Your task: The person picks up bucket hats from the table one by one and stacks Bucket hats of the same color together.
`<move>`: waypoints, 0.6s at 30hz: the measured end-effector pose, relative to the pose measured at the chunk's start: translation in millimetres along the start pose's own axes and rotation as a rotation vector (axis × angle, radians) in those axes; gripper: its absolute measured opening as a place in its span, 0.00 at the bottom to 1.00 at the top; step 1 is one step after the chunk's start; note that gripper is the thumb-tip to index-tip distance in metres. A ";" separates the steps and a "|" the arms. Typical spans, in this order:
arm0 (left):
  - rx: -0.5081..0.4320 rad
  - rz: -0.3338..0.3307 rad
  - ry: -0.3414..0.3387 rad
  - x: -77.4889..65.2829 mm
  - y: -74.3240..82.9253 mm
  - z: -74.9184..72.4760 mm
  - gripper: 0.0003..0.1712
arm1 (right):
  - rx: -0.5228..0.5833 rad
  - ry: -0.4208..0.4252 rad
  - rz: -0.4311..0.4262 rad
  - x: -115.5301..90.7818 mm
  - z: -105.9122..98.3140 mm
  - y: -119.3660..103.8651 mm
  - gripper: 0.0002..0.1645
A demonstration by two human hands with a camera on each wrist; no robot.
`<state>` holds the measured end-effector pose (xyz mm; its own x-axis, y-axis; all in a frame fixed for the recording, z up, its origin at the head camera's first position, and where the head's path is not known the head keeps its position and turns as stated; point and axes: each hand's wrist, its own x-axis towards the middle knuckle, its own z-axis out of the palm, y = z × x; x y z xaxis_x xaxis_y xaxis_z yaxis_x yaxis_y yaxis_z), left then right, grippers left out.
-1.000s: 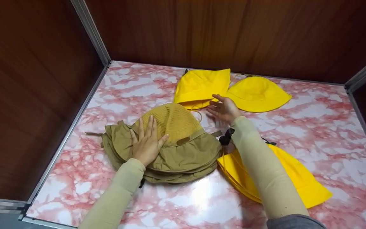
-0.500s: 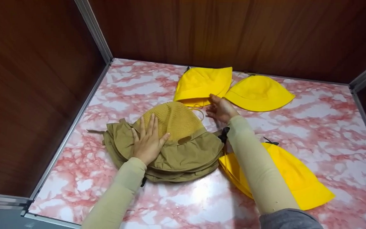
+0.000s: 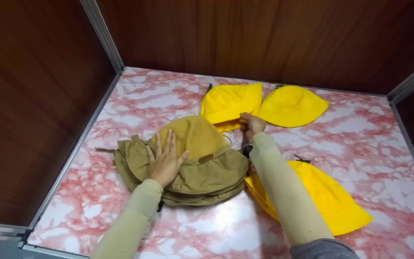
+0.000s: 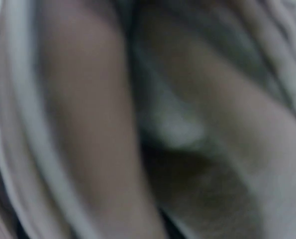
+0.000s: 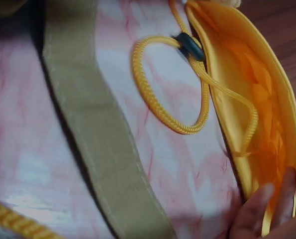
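Observation:
My left hand (image 3: pixel 165 163) lies spread, fingers straight, on a stack of khaki sun hats (image 3: pixel 210 176) with a woven tan crown on top. In the left wrist view, khaki cloth (image 4: pixel 272 144) and skin are too blurred to make out detail. At the back, my right hand (image 3: pixel 254 125) pinches the front brim of a yellow bucket hat (image 3: pixel 230 102). The right wrist view shows this hat's open inside (image 5: pixel 252 84), with fingers (image 5: pixel 257 206) at the brim and a looped yellow cord (image 5: pixel 152 102) with a dark cord lock (image 5: pixel 191 47).
Another yellow bucket hat (image 3: pixel 293 106) lies to the right of the pinched one. More yellow hats (image 3: pixel 340 205) lie stacked at front right, partly under my right forearm. A khaki strap (image 5: pixel 98 129) crosses the right wrist view. Wooden panels (image 3: pixel 246 39) enclose the marbled tabletop (image 3: pixel 156 93).
My right hand has closed its fingers on the yellow hat's brim, and that hat has shifted slightly toward me. The left hand has stayed on the khaki hats.

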<state>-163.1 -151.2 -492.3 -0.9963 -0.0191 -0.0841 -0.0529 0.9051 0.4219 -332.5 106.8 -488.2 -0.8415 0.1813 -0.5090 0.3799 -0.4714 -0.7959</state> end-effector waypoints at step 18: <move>-0.009 0.001 0.011 -1.3 -2.2 2.0 0.48 | 0.037 0.232 -0.240 5.7 -15.5 -0.4 0.26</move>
<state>-161.6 -152.4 -494.9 -0.9970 -0.0224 -0.0737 -0.0521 0.9012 0.4302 -331.5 121.3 -495.9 -0.7934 0.4808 -0.3733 0.1640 -0.4218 -0.8918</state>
